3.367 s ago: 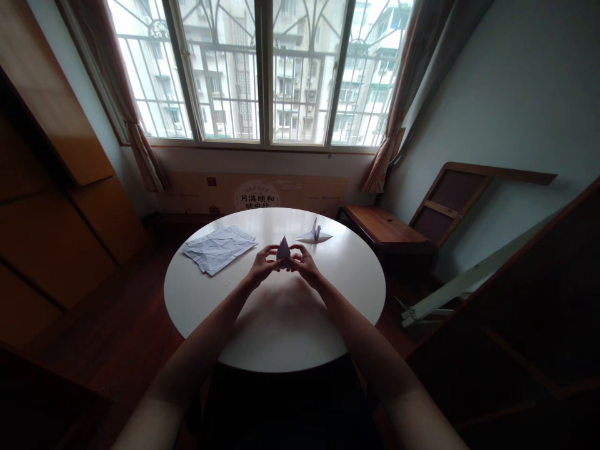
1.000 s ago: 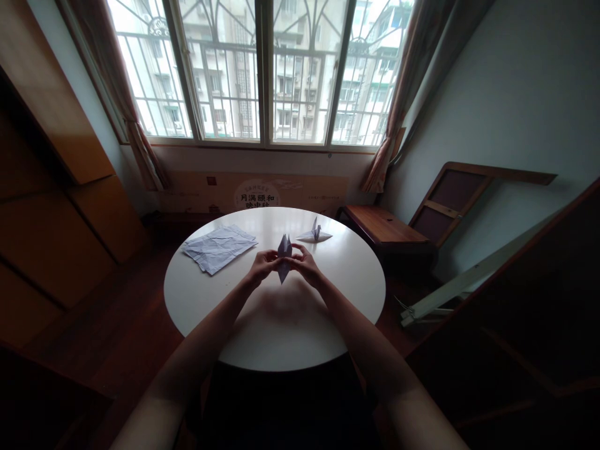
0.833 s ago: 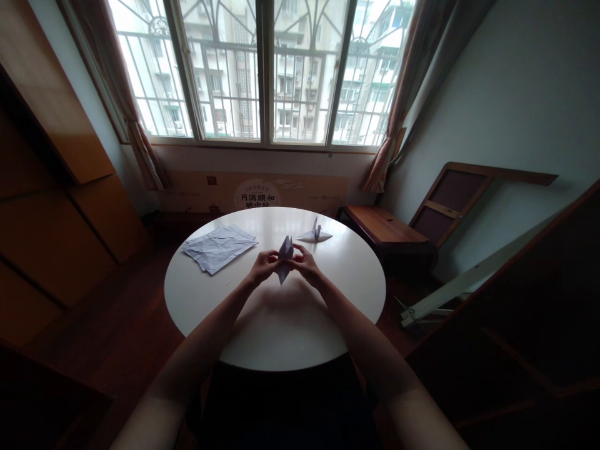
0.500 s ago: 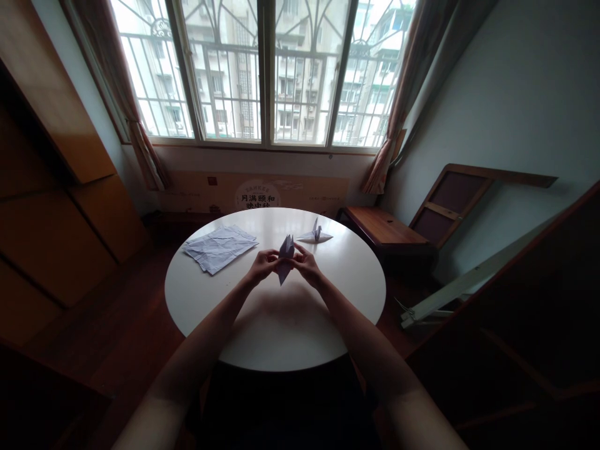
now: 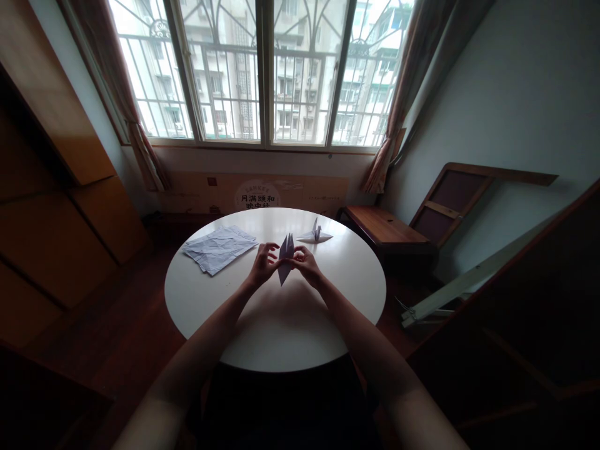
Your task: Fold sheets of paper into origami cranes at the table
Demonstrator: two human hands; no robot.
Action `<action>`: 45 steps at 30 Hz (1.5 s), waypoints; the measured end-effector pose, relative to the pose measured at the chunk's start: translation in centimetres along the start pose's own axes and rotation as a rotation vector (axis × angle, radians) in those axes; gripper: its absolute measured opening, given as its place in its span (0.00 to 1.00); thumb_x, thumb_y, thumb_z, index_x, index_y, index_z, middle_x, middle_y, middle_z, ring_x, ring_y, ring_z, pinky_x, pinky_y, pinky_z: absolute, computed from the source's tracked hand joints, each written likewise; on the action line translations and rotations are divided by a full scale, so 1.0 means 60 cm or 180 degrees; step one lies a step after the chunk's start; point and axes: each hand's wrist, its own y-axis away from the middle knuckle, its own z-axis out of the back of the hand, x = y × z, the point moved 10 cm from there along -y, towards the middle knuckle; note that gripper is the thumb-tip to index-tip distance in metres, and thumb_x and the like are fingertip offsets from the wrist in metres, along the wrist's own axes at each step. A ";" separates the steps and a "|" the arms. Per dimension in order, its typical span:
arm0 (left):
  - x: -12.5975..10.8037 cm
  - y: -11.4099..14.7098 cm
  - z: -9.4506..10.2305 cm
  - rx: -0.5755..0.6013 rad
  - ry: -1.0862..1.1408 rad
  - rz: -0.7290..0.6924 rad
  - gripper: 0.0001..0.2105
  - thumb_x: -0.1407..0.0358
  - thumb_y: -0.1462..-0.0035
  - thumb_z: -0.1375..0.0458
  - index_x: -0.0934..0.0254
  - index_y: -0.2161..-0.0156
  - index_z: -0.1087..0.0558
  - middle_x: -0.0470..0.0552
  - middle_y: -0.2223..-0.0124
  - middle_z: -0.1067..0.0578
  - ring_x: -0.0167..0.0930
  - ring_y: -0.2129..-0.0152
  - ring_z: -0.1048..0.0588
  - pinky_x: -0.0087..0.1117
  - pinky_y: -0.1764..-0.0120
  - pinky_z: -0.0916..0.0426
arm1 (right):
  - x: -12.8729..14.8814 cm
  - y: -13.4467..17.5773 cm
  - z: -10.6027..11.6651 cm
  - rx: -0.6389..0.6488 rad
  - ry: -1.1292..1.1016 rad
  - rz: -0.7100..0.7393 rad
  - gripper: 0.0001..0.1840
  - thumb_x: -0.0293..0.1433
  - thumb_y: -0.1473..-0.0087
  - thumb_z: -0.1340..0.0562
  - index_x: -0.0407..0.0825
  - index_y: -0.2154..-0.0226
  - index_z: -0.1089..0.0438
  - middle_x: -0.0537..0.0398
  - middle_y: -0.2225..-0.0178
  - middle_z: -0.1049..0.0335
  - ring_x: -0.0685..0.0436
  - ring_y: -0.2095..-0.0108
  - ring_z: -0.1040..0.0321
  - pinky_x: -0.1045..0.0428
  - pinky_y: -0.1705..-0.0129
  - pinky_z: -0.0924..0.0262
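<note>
A piece of folded origami paper (image 5: 285, 251) stands upright between my hands above the table, with split points at the top and one point hanging below. My right hand (image 5: 305, 262) pinches its right edge, fingers bent. On its left side, the thumb of my left hand (image 5: 263, 265) presses against the paper's middle, while the upper fingers are raised and apart from it. Whether the lower left fingers touch its back is hidden. Just beyond my right hand, a finished paper crane (image 5: 317, 235) rests with its wings spread.
A stack of creased paper sheets (image 5: 218, 249) lies on the left of the round white table (image 5: 281, 350). Behind the table is a barred window (image 5: 267, 81). A low wooden bench (image 5: 384, 225) stands at the right, and wooden cabinets (image 5: 94, 219) line the left.
My left fingers have lifted off the folded paper and spread, the thumb staying on it. The paper is turned slightly and its top points look narrower. My right hand is nearly still.
</note>
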 end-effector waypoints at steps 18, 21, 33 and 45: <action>0.006 0.003 -0.031 0.0509 0.0501 0.0310 0.18 0.51 0.46 0.40 0.67 0.64 0.26 0.55 0.69 0.21 0.36 0.70 0.21 0.33 0.66 0.28 | -0.003 0.004 -0.012 0.0253 -0.0231 -0.0074 0.24 0.43 0.60 0.28 0.47 0.65 0.32 0.56 0.73 0.29 0.49 0.74 0.32 0.49 0.67 0.37; 0.008 0.003 -0.032 0.0559 0.0613 0.0419 0.19 0.53 0.51 0.36 0.69 0.62 0.27 0.56 0.68 0.21 0.37 0.69 0.21 0.34 0.66 0.27 | -0.007 0.002 -0.013 0.0283 -0.0354 -0.0098 0.24 0.44 0.57 0.30 0.46 0.62 0.29 0.53 0.71 0.27 0.48 0.73 0.31 0.48 0.65 0.36; 0.002 0.004 -0.033 0.0499 0.0883 0.0468 0.19 0.66 0.52 0.37 0.69 0.54 0.28 0.55 0.65 0.20 0.35 0.67 0.21 0.34 0.62 0.27 | 0.026 0.002 0.005 -0.0102 0.0614 0.0393 0.18 0.40 0.62 0.29 0.48 0.68 0.28 0.60 0.78 0.35 0.51 0.78 0.39 0.53 0.74 0.41; 0.038 0.012 -0.034 0.0400 0.1662 0.1214 0.26 0.69 0.55 0.37 0.69 0.47 0.33 0.56 0.63 0.21 0.35 0.69 0.21 0.37 0.64 0.25 | 0.025 -0.001 0.009 -0.0121 0.0664 0.0353 0.31 0.41 0.61 0.29 0.48 0.53 0.31 0.58 0.73 0.34 0.49 0.75 0.35 0.52 0.73 0.40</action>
